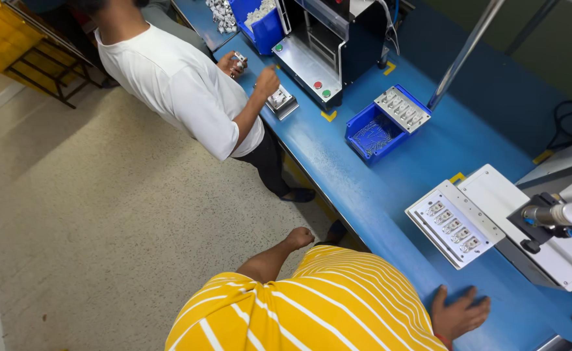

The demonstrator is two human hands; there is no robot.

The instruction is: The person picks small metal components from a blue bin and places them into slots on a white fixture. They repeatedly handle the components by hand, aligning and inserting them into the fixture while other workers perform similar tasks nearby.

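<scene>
- Fixture plate (455, 224): a white plate with a row of five small metal parts. It lies flat on the blue workbench (377, 188), in front of you and just beside a larger white panel (504, 195).
- Right hand (458, 315): yours rests palm down on the workbench with the fingers spread. It grips nothing and lies near the fixture plate without touching it.
- Left hand (299, 238): yours is curled into a loose fist over the speckled floor (104, 214), well apart from the bench. Nothing shows in it.
- Cylindrical tool (556, 214): a metal barrel with a white tip, mounted on a black bracket to the right of the plate.
- Blue bin (370, 138): stands farther along the bench and holds thin metal pieces. A grey tray (402, 109) of parts sits across its far rim.
- Press machine (331, 45): stands beyond the bin, with red and green buttons on its base.
- Co-worker (182, 84): a person in a white shirt stands at the machine with both hands at a small fixture (281, 101).
</scene>
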